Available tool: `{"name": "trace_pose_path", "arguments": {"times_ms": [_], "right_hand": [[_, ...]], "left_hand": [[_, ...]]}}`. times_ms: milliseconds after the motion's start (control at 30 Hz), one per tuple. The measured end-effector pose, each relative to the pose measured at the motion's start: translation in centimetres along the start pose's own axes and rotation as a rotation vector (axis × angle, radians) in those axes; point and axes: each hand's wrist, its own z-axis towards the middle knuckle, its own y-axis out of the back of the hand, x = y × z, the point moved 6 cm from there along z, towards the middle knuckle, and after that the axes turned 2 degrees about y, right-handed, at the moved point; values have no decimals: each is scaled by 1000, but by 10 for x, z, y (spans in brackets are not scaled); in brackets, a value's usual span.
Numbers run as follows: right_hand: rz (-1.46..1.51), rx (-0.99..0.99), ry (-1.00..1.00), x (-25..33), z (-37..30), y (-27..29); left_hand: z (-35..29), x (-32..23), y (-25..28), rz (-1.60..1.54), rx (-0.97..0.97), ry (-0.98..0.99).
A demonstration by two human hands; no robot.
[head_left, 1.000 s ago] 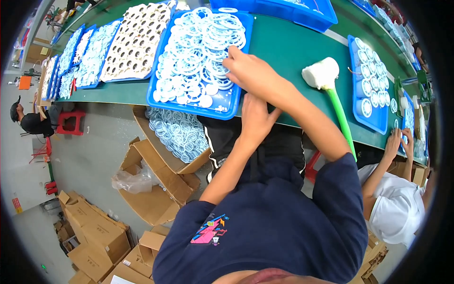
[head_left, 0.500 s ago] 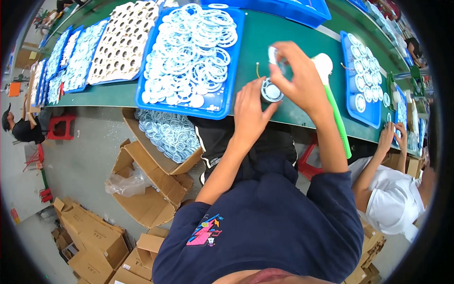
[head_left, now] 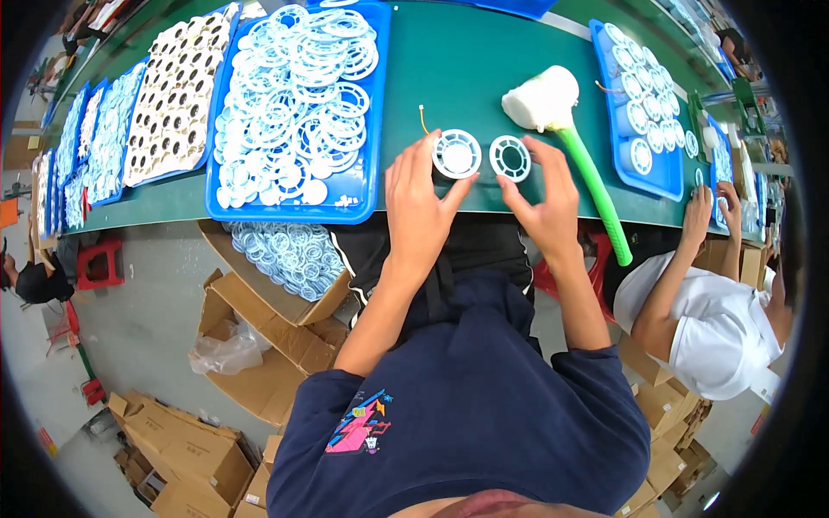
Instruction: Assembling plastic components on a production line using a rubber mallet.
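Note:
My left hand (head_left: 420, 192) is closed around a round white cylindrical part (head_left: 457, 154), with a slotted ring on its top face and a pale disc in the middle. A short thin yellowish wire (head_left: 422, 119) sticks up beside that hand. Just to the right, my right hand (head_left: 546, 192) grips a white slotted ring (head_left: 509, 159) between thumb and fingers, its centre open and dark. The two parts are side by side, a small gap apart, above the near edge of the green table (head_left: 458, 69). A mallet (head_left: 553, 99) with a whitish wrapped head and green handle lies right of my hands.
A blue tray (head_left: 373, 164) heaped with white rings and discs stands at left, beside a pale moulded tray (head_left: 177, 95). At right, another blue tray (head_left: 665, 186) holds white cylinders. A co-worker in white (head_left: 721, 319) sits there. Below the table is a carton of rings (head_left: 289, 259).
My right hand has come down to the right of the left hand and now holds a ring upright to view. The left hand stays on the cylindrical part. The view has shifted right.

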Motion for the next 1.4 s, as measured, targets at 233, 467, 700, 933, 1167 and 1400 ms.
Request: {"name": "trace_pose_path", "arguments": {"times_ms": [233, 467, 700, 933, 1167, 1400], "right_hand": [[13, 47, 261, 56, 15, -29], [75, -27, 85, 57, 24, -33], [50, -13, 127, 60, 26, -33], [71, -4, 66, 57, 25, -35], [31, 66, 76, 57, 27, -26], [-578, -28, -96, -34, 32, 17]], "left_hand": [[-2, 3, 0, -16, -21, 24], [-2, 3, -1, -40, -51, 18], [-3, 0, -5, -23, -59, 7], [-8, -5, -5, -135, -162, -2], [-7, -3, -4, -161, -100, 38], [-6, -6, -1, -174, -61, 72]]}}
